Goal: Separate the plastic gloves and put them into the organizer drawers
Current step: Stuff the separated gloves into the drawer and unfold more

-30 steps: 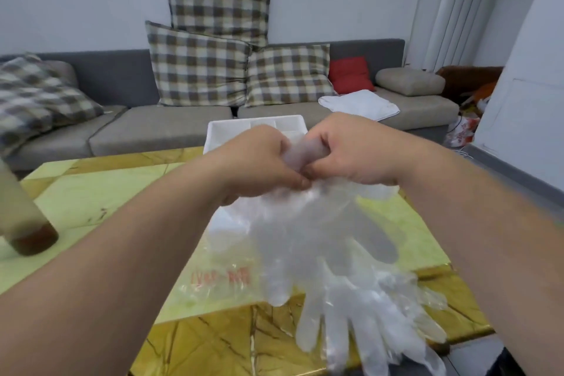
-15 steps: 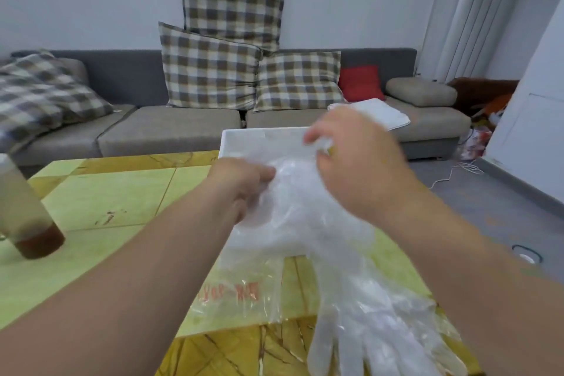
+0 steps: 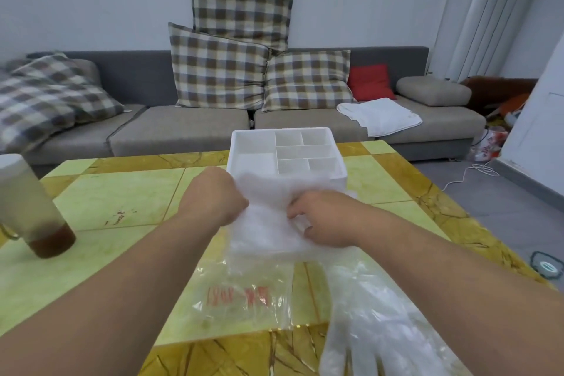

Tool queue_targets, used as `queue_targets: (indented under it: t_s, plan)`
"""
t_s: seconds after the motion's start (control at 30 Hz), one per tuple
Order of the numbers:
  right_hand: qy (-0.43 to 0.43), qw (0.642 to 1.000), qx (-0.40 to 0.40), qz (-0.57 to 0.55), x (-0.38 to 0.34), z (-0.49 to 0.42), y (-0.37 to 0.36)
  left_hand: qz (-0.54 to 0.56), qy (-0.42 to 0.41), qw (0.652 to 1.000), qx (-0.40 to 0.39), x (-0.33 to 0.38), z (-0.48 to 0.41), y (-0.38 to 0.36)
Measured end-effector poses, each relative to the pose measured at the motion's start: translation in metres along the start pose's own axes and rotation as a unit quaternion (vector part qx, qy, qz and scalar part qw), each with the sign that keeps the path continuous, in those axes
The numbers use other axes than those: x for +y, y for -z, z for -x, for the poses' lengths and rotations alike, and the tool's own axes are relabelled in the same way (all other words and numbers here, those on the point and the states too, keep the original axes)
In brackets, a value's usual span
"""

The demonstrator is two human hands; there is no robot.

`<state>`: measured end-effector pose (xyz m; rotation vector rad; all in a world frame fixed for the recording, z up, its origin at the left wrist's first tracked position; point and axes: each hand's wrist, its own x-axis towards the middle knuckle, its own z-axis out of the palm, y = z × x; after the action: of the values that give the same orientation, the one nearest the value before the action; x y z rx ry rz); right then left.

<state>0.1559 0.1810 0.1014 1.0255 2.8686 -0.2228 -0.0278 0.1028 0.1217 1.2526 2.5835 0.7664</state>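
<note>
Head view: film of a single glove (image 3: 268, 223) is spread between both hands, directly in front of the white organizer (image 3: 287, 149) and over what appears to be its pulled-out drawer (image 3: 268, 251). The left hand (image 3: 218, 198) is clenched around the glove's left edge. The right hand (image 3: 323, 220) has its fingers curled onto the right edge and appears to pinch it. The material should handle as very light, limp, slippery and clingy. Grasp it by pinching one layer at the cuff edge, since a broad grip is likely to lift several sheets. This glove is bunched, so its direction cannot be determined. The glove stack (image 3: 372, 323) lies on the surface (image 3: 128, 192) beside the printed bag (image 3: 244, 293), under the right forearm. Its long axis runs towards the near edge, with the fingers pointing at the viewer.
</note>
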Motion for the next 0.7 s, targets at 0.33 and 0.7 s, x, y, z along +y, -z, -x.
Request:
queue_targets:
  t_s: [0.33, 0.7]
  plan:
    - [0.027, 0.999, -0.022, 0.013, 0.006, -0.002, 0.002, -0.238, -0.304, 0.919, -0.077, 0.016, 0.035, -0.026]
    - [0.021, 0.998, -0.061, 0.014, 0.009, -0.002, 0.008, -0.365, -0.272, 0.865, -0.210, 0.020, 0.014, -0.023]
